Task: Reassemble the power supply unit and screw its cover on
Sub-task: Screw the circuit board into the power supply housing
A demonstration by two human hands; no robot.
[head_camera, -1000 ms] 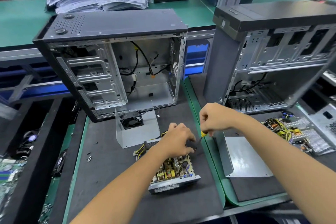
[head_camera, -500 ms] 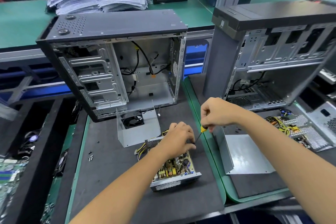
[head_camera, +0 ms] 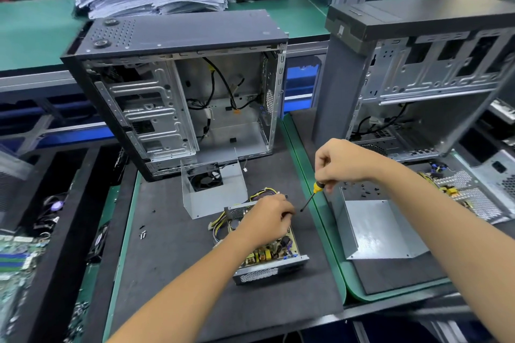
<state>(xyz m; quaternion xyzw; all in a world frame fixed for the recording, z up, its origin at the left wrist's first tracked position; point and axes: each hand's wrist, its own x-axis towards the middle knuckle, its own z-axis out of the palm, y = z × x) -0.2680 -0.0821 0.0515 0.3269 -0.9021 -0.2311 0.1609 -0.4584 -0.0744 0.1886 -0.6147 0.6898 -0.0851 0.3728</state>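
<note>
Nearest the viewer, the open power supply unit [head_camera: 271,260], a shallow grey metal tray with a perforated front wall and a yellow-brown circuit board carrying dark and yellow components, lies on the dark foam mat of the bench [head_camera: 172,273], uncovered. The left hand [head_camera: 269,218] rests over the tray's far end, fingers curled downward onto it; whether they pinch a screw or merely steady the chassis cannot be told. A bundle of yellow and black wires [head_camera: 220,224] spills out just left of that hand. The right hand [head_camera: 344,166], above and right of the left, grips a slim screwdriver with a yellow-and-black handle [head_camera: 310,199], whose dark tip points down-left and ends just beside the left fingertips, apparently clear of the tray.

Beyond the left hand stands the bent silver sheet-metal cover holding a black fan [head_camera: 210,189], upright and apart from the tray. Below the right forearm lies a second plain silver folded metal shell [head_camera: 373,228]; small black screws [head_camera: 367,191] are scattered near it, just beyond the right hand. Farther off stand two open computer cases.

Judged progress: the board sits in its tray, perhaps being fastened; fitting and screwing the cover remains.
</note>
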